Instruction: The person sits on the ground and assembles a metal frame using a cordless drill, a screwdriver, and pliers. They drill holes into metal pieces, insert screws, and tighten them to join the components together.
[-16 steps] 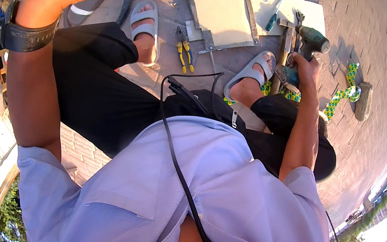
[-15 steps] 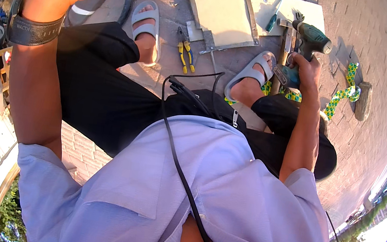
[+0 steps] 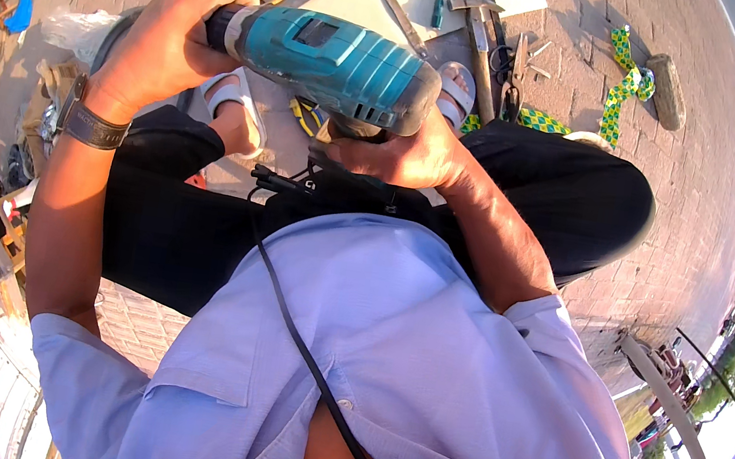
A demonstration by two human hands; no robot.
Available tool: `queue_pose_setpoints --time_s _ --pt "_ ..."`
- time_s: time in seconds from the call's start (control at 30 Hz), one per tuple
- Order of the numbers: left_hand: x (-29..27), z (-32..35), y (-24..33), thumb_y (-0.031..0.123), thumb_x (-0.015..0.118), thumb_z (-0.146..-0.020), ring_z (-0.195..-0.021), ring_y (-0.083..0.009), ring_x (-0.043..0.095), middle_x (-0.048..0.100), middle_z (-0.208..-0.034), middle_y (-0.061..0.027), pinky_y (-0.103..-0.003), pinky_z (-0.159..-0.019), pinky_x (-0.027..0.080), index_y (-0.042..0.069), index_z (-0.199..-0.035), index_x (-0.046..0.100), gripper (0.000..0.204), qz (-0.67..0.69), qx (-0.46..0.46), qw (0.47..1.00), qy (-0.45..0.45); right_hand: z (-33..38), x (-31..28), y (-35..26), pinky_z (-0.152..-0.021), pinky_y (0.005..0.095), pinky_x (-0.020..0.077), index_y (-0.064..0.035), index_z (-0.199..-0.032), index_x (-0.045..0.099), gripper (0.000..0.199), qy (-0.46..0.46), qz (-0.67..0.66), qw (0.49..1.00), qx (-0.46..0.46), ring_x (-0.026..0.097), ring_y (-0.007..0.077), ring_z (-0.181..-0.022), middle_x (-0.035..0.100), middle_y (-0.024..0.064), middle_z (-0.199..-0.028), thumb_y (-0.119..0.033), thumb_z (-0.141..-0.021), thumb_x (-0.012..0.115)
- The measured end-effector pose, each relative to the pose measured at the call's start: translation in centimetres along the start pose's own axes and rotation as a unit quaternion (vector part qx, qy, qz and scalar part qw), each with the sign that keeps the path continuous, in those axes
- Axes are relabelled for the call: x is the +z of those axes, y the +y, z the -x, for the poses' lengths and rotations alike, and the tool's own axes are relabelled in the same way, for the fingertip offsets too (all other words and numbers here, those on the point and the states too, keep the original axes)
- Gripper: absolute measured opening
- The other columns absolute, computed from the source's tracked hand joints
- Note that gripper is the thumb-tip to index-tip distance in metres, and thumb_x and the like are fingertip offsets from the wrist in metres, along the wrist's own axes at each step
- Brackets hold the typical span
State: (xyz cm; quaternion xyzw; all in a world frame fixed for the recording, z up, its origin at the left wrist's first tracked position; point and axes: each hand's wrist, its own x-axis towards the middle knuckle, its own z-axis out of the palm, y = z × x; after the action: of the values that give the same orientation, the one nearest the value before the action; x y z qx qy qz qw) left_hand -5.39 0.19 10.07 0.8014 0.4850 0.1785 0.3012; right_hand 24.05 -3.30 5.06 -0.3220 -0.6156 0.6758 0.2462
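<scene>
A teal and black cordless drill (image 3: 331,58) is held up level in front of me, its nose pointing left. My right hand (image 3: 412,155) wraps round the handle under the motor end; part of the grip is hidden by the fingers. At the other end my left hand (image 3: 173,39) closes round the black chuck (image 3: 219,25), which partly hides its fingertips. Whether a bit sits in the chuck cannot be made out. Beneath the drill, yellow-handled pliers (image 3: 306,116) lie on the paving, partly covered.
Beyond the drill lie a pale panel (image 3: 354,1), a screwdriver (image 3: 438,10), a hammer (image 3: 480,52) and dark shears (image 3: 513,85). Green-yellow patterned cloth (image 3: 615,100) and a stone (image 3: 668,92) lie to the right. A black cable (image 3: 296,328) hangs down my shirt.
The drill has come up from the right and turned to point left, in my right hand. My left hand has moved down onto its chuck. The view has shifted.
</scene>
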Motion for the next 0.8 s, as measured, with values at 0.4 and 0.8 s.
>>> queue_pose_setpoints --time_s 0.4,0.8 --pt "2.0 0.0 0.5 -0.003 0.067 -0.071 -0.082 -0.0382 0.064 0.064 -0.085 -0.0114 -0.047 -0.067 0.049 0.008 -0.092 0.059 0.025 -0.335 0.047 0.941 0.021 -2.5 -4.9 10.7 -0.096 0.0431 0.0541 0.0001 -0.132 0.064 0.041 0.029 0.347 0.937 0.026 0.070 0.0368 -0.105 0.073 0.0217 -0.112 -0.006 -0.091 0.064" --pt "7.3 -1.5 1.1 0.007 0.065 -0.079 -0.075 -0.0303 0.062 0.057 -0.077 -0.0082 -0.042 -0.067 0.049 0.009 -0.084 0.054 0.013 -0.339 0.132 0.930 -0.050 -5.9 -0.5 4.7 -0.086 0.0367 0.0508 0.0002 -0.115 0.070 0.060 -0.143 0.082 0.981 0.100 0.067 0.0250 -0.099 0.074 0.0153 -0.106 -0.040 -0.074 0.088"
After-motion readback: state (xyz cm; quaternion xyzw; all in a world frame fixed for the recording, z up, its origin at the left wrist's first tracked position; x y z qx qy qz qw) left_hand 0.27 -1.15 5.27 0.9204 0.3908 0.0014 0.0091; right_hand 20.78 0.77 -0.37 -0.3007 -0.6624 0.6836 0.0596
